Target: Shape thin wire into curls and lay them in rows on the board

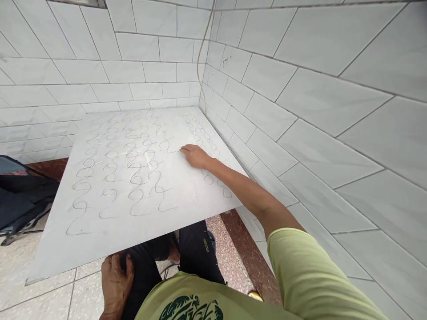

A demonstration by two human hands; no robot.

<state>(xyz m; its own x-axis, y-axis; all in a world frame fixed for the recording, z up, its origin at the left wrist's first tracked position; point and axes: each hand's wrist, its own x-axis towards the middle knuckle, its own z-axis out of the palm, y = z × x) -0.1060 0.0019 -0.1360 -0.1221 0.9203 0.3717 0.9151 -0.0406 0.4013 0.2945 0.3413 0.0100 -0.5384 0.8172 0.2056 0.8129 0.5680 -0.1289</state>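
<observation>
A large white board (pixel 187 200) lies flat in front of me, above my legs. Rows of thin dark curly lines (pixel 110 193) run across its left and middle part. Closer to the right edge are columns of small loops (pixel 208 178), partly covered by my forearm. My right hand (pixel 196 156) rests on the board, its fingers drawn together at the end of a curved line (pixel 169 146). Whatever the fingers may pinch is too small or hidden to make out. Below the board's near edge, my left hand (pixel 116 278) lies over my dark-trousered knee (pixel 142 266), fingers bent loosely, holding nothing.
White tiled walls (pixel 310 98) meet at the corner behind the board. A thin cable (pixel 199 58) hangs down that corner. A dark folding chair (pixel 23 198) stands at the left. Speckled floor tiles (pixel 88 284) and a dark red border (pixel 248 253) show underneath.
</observation>
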